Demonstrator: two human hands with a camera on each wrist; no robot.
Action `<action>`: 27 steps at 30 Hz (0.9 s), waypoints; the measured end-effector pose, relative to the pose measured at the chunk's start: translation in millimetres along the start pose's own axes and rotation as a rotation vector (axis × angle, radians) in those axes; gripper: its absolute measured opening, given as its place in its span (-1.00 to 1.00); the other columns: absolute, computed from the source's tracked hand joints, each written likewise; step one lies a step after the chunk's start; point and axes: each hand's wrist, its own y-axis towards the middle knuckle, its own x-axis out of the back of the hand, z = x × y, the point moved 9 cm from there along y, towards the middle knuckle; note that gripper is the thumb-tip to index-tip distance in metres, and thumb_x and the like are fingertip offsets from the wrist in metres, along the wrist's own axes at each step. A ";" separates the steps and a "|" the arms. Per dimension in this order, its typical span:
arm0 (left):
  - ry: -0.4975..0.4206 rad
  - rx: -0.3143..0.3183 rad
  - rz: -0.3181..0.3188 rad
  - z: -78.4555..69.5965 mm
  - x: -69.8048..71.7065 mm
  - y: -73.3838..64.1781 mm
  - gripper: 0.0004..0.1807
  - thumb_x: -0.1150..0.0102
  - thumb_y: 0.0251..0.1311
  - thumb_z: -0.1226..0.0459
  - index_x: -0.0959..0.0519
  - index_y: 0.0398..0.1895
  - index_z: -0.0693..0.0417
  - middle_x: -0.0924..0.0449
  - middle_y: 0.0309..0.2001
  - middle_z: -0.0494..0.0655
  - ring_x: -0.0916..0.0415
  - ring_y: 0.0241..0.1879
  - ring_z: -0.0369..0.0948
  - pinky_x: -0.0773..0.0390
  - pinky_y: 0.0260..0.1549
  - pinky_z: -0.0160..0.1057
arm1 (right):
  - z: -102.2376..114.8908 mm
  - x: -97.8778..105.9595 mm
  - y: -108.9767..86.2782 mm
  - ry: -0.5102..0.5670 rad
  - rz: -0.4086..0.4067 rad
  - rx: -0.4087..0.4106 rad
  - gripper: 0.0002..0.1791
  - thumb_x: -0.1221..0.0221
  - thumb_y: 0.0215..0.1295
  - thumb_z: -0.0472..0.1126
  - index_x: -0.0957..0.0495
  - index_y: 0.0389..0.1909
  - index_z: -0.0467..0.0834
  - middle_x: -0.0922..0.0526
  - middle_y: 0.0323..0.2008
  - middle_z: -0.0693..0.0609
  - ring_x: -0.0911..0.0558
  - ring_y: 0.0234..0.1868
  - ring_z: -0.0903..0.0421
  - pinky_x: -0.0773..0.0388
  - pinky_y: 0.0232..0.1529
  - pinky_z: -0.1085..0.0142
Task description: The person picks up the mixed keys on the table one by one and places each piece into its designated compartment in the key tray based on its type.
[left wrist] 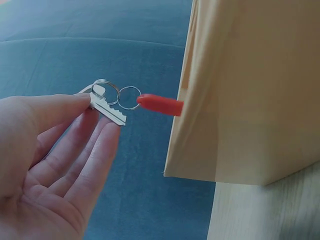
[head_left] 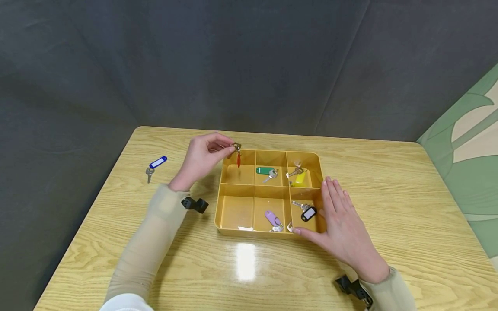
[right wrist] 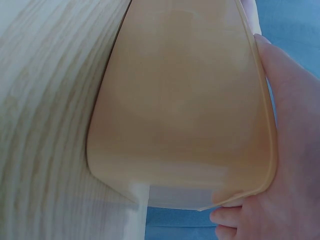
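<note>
Between thumb and fingers my left hand [head_left: 206, 157] pinches a key [left wrist: 107, 109]. A red key tag [left wrist: 160, 105] hangs from its rings, over the back left compartment of a yellow divided box [head_left: 237, 232]. My right hand [head_left: 344, 226] rests against the box's right side with its fingers straight, thumb at the front rim. Keys with tags lie in the box: a green tag [head_left: 264, 170] back middle, a yellow tag [head_left: 299, 179] back right, a purple tag [head_left: 272, 218] front middle and a black tag [head_left: 309, 214] front right.
A key [head_left: 149, 173] with a blue tag [head_left: 158, 162] lies on the wooden table [head_left: 186, 268], left of the box. A dark cloth [head_left: 233, 65] stands behind the table, and a green patterned surface [head_left: 470, 172] is at the right.
</note>
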 end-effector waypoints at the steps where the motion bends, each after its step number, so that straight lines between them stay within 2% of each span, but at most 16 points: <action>1: 0.001 0.000 0.003 0.7 -0.8 0.0 -0.87 -0.42 0.24 0.35 -0.76 -0.16 0.14 -0.75 -0.23 -0.10 -0.66 -0.37 -0.18 -0.65 -0.35 -0.29 | 0.0 0.0 0.0 0.001 0.000 0.000 0.41 -0.26 0.11 0.51 0.16 0.58 -0.41 0.23 0.60 -0.24 0.16 0.59 -0.19 0.25 0.56 0.02; 27: 0.042 0.028 0.095 15.9 -20.4 -1.3 -0.89 -0.39 0.27 0.37 -0.76 -0.16 0.11 -0.75 -0.24 -0.15 -0.65 -0.35 -0.20 -0.68 -0.34 -0.22 | 0.5 1.1 -0.2 0.005 0.001 0.004 0.41 -0.26 0.11 0.50 0.16 0.58 -0.41 0.21 0.60 -0.25 0.14 0.59 -0.20 0.25 0.56 0.02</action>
